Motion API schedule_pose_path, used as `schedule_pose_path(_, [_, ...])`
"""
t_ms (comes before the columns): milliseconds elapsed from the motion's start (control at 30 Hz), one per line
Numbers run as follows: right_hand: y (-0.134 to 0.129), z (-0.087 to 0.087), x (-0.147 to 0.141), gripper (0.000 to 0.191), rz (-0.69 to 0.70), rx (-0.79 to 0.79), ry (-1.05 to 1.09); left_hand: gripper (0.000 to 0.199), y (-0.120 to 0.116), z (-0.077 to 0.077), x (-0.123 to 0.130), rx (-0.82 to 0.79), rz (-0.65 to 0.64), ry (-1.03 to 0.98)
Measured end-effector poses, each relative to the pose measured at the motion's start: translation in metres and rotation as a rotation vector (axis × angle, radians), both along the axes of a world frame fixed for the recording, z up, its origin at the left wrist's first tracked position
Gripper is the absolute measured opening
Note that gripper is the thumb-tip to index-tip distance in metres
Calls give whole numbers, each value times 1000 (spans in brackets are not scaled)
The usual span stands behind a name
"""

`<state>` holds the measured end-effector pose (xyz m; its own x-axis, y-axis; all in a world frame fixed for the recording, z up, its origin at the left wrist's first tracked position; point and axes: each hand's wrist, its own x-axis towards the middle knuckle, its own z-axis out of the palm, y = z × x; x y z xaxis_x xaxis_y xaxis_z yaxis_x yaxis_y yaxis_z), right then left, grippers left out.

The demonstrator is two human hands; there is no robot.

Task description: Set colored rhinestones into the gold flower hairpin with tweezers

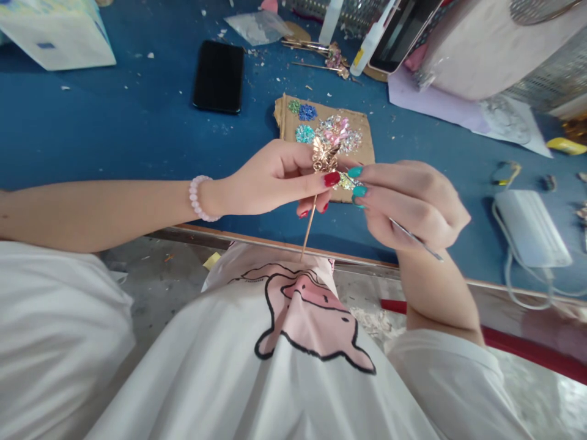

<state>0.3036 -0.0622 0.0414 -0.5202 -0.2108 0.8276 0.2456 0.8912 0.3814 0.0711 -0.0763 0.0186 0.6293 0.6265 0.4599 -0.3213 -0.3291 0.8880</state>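
Observation:
Between the thumb and fingers of my left hand (275,177) is a gold-coloured hairpin (323,156), its ornate head upward and its long thin stick pointing down toward my lap. A pink flower-like piece shows just beyond the head; whether it is fixed to the pin I cannot tell. Close on the right, my right hand (413,198) pinches thin metal tweezers (415,238), whose tail end sticks out below the fingers. The working tips are hidden near the hairpin. Behind both hands lies a cardboard piece (364,125) with heaps of green, blue, turquoise and clear rhinestones.
A black phone (219,77) lies on the blue table (137,134), left of the cardboard. Other hairpins (332,58) and a slim white bottle (370,46) are at the back. To the right are a white device with a cable (532,229) and a tissue box (59,36) stands far left.

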Motion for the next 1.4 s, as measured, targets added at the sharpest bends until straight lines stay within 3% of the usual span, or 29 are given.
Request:
schedule_pose_path(133, [-4,3,3,31,-14,-10,-43,43,0,0,0,-19,-6,-3])
schedule_pose_path(333, [-3,0,-2,15,68,-61,0,44,0,1,0,-32,18,22])
schedule_pose_path(700, [-2,-5,-3,13,64,-57,64,56,-4,5,2,-22,76,74])
schedule_pose_path(967, [2,-2,-5,14,86,-32,74,51,-4,7,-1,-11,31,78])
schedule_pose_path(1133, [2,-2,-7,21,93,-59,95,52,-4,7,-1,20,62,89])
schedule_pose_path(1400, [-5,0,-4,17,74,-138,82,55,-6,9,-1,72,66,115])
